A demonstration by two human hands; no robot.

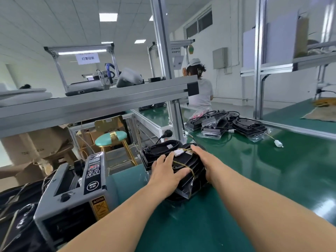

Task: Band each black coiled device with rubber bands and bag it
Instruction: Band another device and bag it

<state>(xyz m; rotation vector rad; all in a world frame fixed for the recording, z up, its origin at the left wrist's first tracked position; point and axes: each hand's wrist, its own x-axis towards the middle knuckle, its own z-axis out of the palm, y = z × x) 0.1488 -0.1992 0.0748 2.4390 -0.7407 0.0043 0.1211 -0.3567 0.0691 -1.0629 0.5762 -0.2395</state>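
Observation:
A black coiled device (163, 151) with a white connector and yellow rubber bands (181, 163) across it lies on the green bench (254, 170). Its near end sits in a clear plastic bag (183, 191). My left hand (168, 172) lies on its left top with the fingers spread flat. From the right, my right hand (204, 158) holds its side, fingertips by the connector; the thumb is hidden.
A grey tape dispenser machine (76, 193) stands at the left. Several bagged black devices (227, 124) lie in a pile at the far side of the bench. A person in white sits beyond the aluminium frame. A stool and cardboard boxes stand to the left below.

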